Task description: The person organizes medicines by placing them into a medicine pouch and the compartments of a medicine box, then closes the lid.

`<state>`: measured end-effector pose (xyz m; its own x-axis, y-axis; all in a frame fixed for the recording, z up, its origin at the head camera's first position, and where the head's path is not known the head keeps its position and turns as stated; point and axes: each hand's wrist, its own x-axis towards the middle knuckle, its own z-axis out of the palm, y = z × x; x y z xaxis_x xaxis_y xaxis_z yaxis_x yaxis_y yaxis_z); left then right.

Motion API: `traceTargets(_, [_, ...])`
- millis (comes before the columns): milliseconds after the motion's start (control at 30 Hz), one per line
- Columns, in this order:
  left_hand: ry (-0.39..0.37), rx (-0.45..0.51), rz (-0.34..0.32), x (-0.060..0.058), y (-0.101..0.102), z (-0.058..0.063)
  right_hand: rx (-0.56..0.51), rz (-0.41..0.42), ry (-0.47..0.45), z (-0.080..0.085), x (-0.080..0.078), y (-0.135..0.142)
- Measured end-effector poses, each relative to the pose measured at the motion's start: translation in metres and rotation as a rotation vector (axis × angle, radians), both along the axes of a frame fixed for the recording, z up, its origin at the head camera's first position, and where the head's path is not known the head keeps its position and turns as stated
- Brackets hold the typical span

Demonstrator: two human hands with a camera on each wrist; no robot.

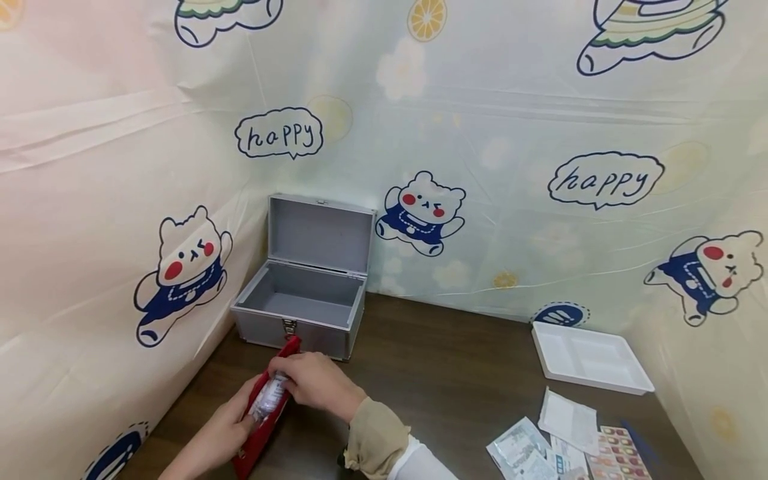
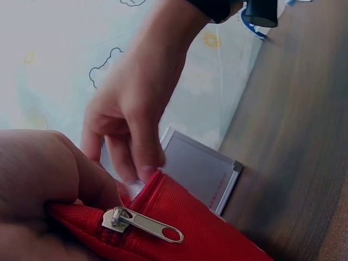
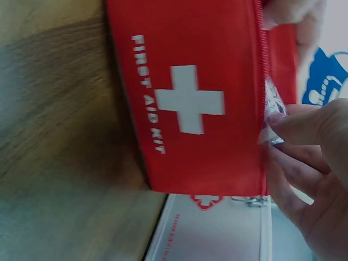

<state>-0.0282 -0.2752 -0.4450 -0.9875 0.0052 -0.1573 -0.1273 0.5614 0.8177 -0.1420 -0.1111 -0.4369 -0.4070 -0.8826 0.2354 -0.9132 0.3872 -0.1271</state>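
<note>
A red first aid pouch [image 3: 234, 155] with a white cross stands tilted above the table in front of the metal case. Its zipper is open, and the metal zipper pull [image 2: 155, 225] hangs by the left hand. The left hand [image 1: 227, 421] grips the pouch by its edge near the opening. At the mouth, the right hand [image 1: 322, 381] pinches a clear plastic-wrapped packet [image 1: 270, 398] with printing on it. Part of that packet lies inside the pouch, so what it contains cannot be told.
An open silver case [image 1: 327, 341] stands at the back left, its lid raised against the patterned cloth. On the right are a white compartment tray [image 1: 606, 357], a foil packet [image 1: 519, 443], a white packet [image 1: 567, 420] and a blister pack [image 1: 618, 453].
</note>
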Motion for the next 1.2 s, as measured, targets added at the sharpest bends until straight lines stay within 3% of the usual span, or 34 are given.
traceTargets(233, [-0.029,0.023,0.011,0.0,-0.002,0.0,-0.031,-0.011,0.166,-0.014,0.003,-0.001])
traceTargets(367, [-0.044,0.035,0.02,0.001,-0.004,0.0,0.018,-0.02,0.154,-0.018,0.001,0.004])
traceTargets(567, [-0.079,0.045,0.039,0.001,-0.008,-0.001,0.162,-0.062,0.046,-0.018,0.002,0.007])
traceTargets(667, [-0.083,0.044,0.049,0.002,-0.009,-0.001,0.094,-0.055,0.004,-0.02,0.003,0.009])
traceTargets(833, [-0.088,0.07,0.056,0.006,-0.009,0.0,-0.17,-0.066,-0.089,-0.027,0.01,0.027])
traceTargets(967, [-0.154,0.095,0.063,0.015,-0.015,-0.001,-0.335,-0.061,-0.167,-0.041,0.025,0.045])
traceTargets(1100, [-0.216,0.069,0.056,0.03,-0.022,-0.006,-0.341,0.003,-0.211,-0.055,0.043,0.046])
traceTargets(1200, [-0.205,0.006,-0.013,0.038,-0.024,-0.014,-0.27,0.04,-0.266,-0.058,0.059,0.034])
